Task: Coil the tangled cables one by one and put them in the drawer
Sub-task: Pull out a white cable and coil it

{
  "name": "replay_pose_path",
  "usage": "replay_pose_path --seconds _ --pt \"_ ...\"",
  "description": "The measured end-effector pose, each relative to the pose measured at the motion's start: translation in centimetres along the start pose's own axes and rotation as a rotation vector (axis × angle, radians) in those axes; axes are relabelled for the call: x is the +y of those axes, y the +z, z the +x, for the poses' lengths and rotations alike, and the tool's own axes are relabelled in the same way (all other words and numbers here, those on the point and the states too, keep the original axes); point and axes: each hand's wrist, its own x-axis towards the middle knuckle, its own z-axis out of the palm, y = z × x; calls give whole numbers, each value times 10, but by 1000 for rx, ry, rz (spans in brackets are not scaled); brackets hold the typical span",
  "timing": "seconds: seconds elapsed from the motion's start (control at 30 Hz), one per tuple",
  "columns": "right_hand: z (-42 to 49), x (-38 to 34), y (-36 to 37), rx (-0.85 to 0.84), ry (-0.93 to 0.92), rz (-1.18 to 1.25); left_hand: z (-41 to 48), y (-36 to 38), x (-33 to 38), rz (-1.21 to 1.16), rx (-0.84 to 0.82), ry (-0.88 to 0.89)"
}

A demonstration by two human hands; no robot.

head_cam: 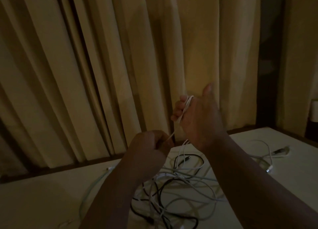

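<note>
Here, in the dim head view, the right hand (197,118) is raised above the far edge of the table (43,194), thumb pointing up and fingers curled, with several turns of a thin white cable (186,102) wound round them; its grip is closed on those loops. From the loops one strand of the same cable runs down and to the left into the left hand (149,143), which sits lower, just above the table edge, fingers curled in tight and pinching the strand where it enters the fist. The stretch between the two hands looks taut. Another strand drops from under the right hand into the tangle of cables (173,184) lying on the table between and below the forearms, a loose heap of white and pale leads crossed by a black cable (191,157) that loops through it. A pale cable (93,189) trails away from the heap to the left, and on the right a lead ends in a plug (278,150) lying well apart from the heap. Behind the table hangs a pleated cream curtain (103,56).
</note>
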Motion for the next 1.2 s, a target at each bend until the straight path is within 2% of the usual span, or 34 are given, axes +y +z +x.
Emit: replay_pose_path --seconds 0.07,0.13,0.23,0.3,0.37,0.43,0.6,0.7,0.87,0.97,1.1,1.2 --pt "9 1 -1 122 -49 -266 0 -3 -1 -20 13 -44" --pt "14 3 -6 158 -89 -504 1 -5 -4 -55 31 -102" --pt "3 8 -18 29 -137 -890 4 -6 -6 -114 88 -115" --pt "-9 13 -21 -100 -115 -1131 3 -6 -5 -42 126 -78" --pt "-13 15 -20 -191 -28 -1239 2 -7 -4 56 178 -20" --pt "-13 16 -17 -274 90 -1245 4 -8 -9 116 226 47" --pt "-6 22 -17 -395 348 -1026 5 -12 -23 157 314 178" --pt "-6 20 -17 -474 454 -782 7 -10 -27 122 344 225" --pt "-9 16 -11 -520 639 -338 8 -6 -28 3 362 193" --pt "-9 16 -9 -499 612 -73 8 0 -24 -101 344 169" --pt "-10 13 -6 -396 488 172 8 13 -18 -251 295 98" --pt "-9 11 -8 -424 399 353 7 18 -13 -292 233 67"
